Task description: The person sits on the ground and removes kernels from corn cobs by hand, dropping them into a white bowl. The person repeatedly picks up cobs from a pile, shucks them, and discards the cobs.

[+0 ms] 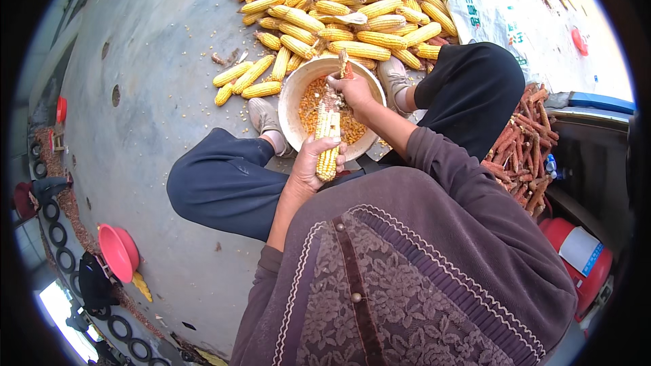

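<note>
My left hand [311, 161] grips the lower end of a corn ear [328, 134] that slants over the near rim of a white bucket [291, 96]. Some kernels are gone from the ear's upper part. In my right hand [354, 92] is a reddish bare corncob [345, 65], held against the ear's top; my fingers partly hide where they meet. Loose yellow kernels [356, 129] lie in the bucket, which stands between my shoes.
Beyond the bucket rises a heap of unshelled corn ears [335, 7]. To the right are a printed white sack [488, 5], a pile of bare cobs [526, 142] and a red tank [569, 259]. A pink basin [119, 252] and black tyres [65, 259] are at left.
</note>
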